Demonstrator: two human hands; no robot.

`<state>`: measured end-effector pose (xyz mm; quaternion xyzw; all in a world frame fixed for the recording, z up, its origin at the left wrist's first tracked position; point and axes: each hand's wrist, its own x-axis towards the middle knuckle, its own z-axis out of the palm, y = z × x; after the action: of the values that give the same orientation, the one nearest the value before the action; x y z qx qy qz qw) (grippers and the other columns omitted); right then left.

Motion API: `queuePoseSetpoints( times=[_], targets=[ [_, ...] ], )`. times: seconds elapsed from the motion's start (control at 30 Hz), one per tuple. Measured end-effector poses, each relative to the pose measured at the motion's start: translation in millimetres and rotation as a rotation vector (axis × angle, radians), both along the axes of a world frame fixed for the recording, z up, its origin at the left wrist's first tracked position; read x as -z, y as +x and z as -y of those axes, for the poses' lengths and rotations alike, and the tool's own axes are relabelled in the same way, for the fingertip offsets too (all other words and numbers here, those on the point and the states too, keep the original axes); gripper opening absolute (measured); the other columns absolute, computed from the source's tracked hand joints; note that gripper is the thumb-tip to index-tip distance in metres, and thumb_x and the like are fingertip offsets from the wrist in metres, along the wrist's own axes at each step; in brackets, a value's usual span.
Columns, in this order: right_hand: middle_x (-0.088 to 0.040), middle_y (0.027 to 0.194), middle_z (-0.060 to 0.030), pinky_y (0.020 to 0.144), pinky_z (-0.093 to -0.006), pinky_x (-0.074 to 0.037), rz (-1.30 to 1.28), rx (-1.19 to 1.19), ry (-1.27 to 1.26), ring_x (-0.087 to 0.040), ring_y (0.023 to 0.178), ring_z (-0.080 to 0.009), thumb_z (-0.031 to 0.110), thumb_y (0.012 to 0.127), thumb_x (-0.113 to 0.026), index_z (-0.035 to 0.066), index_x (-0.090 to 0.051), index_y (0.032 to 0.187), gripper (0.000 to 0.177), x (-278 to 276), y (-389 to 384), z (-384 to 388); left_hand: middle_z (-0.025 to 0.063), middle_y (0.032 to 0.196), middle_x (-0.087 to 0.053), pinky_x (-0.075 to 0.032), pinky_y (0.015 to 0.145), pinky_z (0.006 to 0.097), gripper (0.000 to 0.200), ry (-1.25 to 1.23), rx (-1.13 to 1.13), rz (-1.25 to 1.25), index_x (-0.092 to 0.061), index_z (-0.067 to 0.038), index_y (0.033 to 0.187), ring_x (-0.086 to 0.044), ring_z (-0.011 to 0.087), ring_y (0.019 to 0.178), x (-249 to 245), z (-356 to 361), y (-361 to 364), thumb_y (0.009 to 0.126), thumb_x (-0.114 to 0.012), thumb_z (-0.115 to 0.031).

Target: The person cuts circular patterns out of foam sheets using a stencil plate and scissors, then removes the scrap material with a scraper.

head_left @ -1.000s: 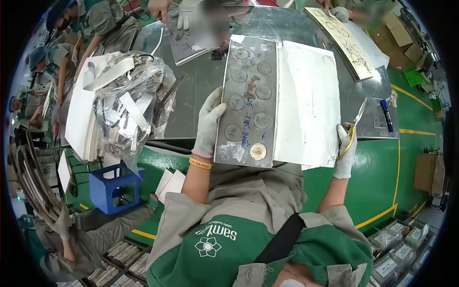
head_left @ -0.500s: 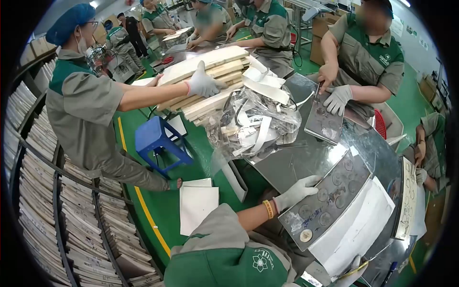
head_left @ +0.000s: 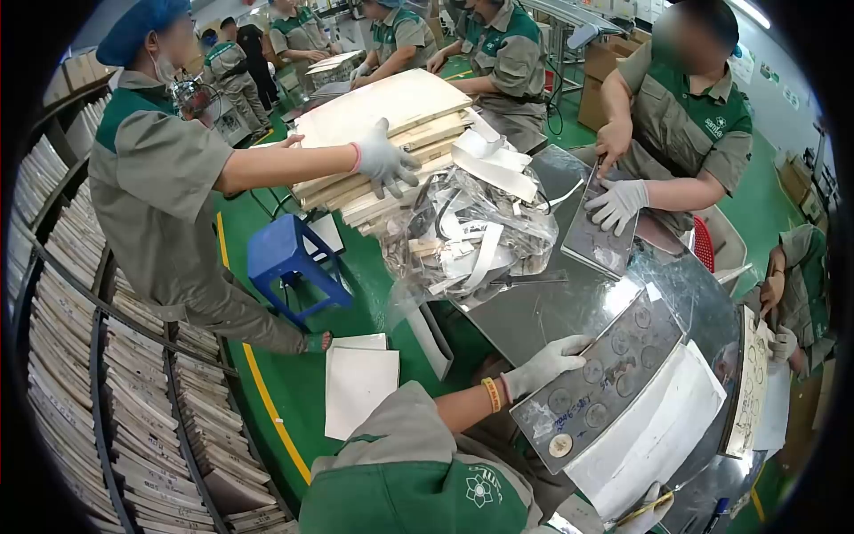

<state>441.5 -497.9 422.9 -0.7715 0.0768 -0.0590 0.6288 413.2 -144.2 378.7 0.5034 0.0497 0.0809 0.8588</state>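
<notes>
A dark flat board (head_left: 614,356) with drawn circles and blue handwriting lies in front of me at the table edge. My gloved left hand (head_left: 547,363), with a yellow wristband, grips its left edge. One pale round disc (head_left: 560,445) shows at the board's lower corner. Along the board's right side lies a large white sheet (head_left: 649,427), slightly curled. Low in the view, my gloved right hand (head_left: 649,512) is partly hidden by the sheet and closed around a slim yellow tool (head_left: 642,509); its exact kind I cannot tell.
Plastic-wrapped white scraps (head_left: 485,231) and a stack of pale boards (head_left: 382,116) stand beyond the metal table (head_left: 525,311). A co-worker's hand (head_left: 387,160) is over the stack. Another person works on a dark board (head_left: 600,231) opposite. A blue stool (head_left: 289,254) and shelving (head_left: 107,356) are at left.
The view has shifted slightly. The co-worker at left has spread the gloved fingers over the stack and shows more of its top board. My hands keep nearly the same places.
</notes>
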Motion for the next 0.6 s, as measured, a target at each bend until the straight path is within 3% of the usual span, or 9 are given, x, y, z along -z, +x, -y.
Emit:
queuePoseSetpoints(
  times=[0.2,0.43,0.6],
  targets=[
    [-0.057,0.105,-0.0168,0.083,-0.0356,-0.048,-0.026,0.020,0.098,-0.053,0.091,-0.0231,0.021,0.088,-0.072,-0.006,-0.052,0.117,0.044,5.8,1.8,2.7,0.0098,0.138,-0.048,-0.038,0.105,0.0301,0.046,-0.061,-0.107,-0.075,-0.038,0.004,0.141,-0.047,0.0171,0.125,27.8,-1.2,9.6,0.101,-0.047,-0.016],
    [-0.057,0.108,-0.0162,0.085,-0.0355,-0.048,-0.012,0.008,0.092,-0.053,0.093,-0.0223,0.019,0.089,-0.071,-0.006,-0.051,0.119,0.044,2.0,0.4,-1.6,0.0102,0.132,-0.053,-0.043,0.099,0.0305,0.045,-0.089,0.080,-0.030,-0.042,0.005,0.138,-0.054,0.0170,0.116,11.9,-10.2,9.8,0.099,-0.050,-0.014],
    [-0.057,0.104,-0.0149,0.082,-0.0351,-0.048,-0.018,0.032,0.101,-0.053,0.091,-0.0215,0.018,0.088,-0.071,-0.006,-0.053,0.114,0.039,1.8,0.7,-3.7,0.0131,0.132,-0.052,-0.046,0.099,0.0335,0.051,-0.296,0.104,-0.029,-0.039,0.006,0.139,-0.055,0.0193,0.116,10.0,-9.0,11.2,0.095,-0.057,-0.014]
  ],
)
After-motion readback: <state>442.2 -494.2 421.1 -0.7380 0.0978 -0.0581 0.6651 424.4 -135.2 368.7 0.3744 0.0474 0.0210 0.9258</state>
